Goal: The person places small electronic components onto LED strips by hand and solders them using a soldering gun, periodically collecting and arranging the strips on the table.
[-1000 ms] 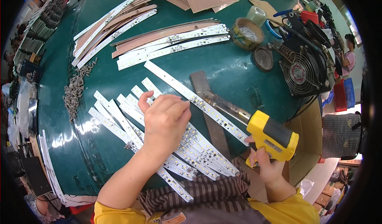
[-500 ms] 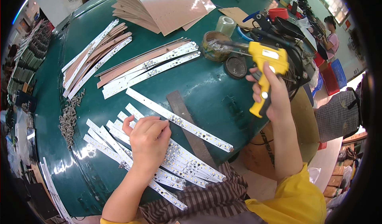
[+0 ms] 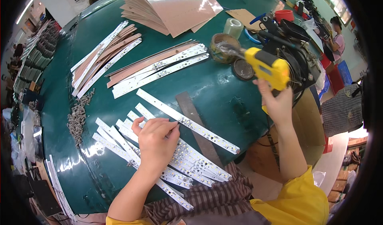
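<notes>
Green table [image 3: 211,93] holds strips [image 3: 203,167] under your left hand [image 3: 157,140], grip unclear. Your right hand [image 3: 278,105] clasps yellow gun [image 3: 265,66]; haste could tip pot [image 3: 220,57].

Beneath left hand [image 3: 157,142] we see smooth strips [image 3: 191,158], glossy surface [image 3: 215,93]; right of that hand, matt bar [image 3: 206,144]; in right hand [image 3: 276,104], smooth plastic soldering gun [image 3: 269,69].
</notes>
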A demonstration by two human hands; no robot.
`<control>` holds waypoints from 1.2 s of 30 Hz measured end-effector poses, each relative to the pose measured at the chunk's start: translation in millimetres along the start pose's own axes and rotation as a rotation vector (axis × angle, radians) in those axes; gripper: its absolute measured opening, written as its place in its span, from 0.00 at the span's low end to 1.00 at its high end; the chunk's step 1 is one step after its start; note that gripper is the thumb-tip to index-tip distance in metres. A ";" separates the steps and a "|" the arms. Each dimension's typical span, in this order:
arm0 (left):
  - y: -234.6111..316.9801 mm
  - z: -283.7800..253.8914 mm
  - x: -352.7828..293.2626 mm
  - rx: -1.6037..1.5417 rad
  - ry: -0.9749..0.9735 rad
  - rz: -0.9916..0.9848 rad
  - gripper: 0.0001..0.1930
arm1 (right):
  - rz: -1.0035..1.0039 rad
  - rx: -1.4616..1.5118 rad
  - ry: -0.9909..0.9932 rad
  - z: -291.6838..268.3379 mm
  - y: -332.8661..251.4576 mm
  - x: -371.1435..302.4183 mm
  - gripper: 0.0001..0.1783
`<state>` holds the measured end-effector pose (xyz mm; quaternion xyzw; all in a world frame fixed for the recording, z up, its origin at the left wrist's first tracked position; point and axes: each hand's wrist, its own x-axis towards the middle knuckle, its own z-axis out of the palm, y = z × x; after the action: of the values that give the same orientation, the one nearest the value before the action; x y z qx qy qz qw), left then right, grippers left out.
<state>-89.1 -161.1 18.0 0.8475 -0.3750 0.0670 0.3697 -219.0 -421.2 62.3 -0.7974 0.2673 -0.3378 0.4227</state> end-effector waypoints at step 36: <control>11.1 -120.7 -123.7 -0.889 -0.593 -1.132 0.14 | -0.235 -0.213 -0.616 30.9 -44.7 -65.9 0.26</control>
<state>-164.7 -11.9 62.6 0.6647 0.0401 -0.5179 0.5370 -230.5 -336.7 67.1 -0.9269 0.0673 -0.0977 0.3562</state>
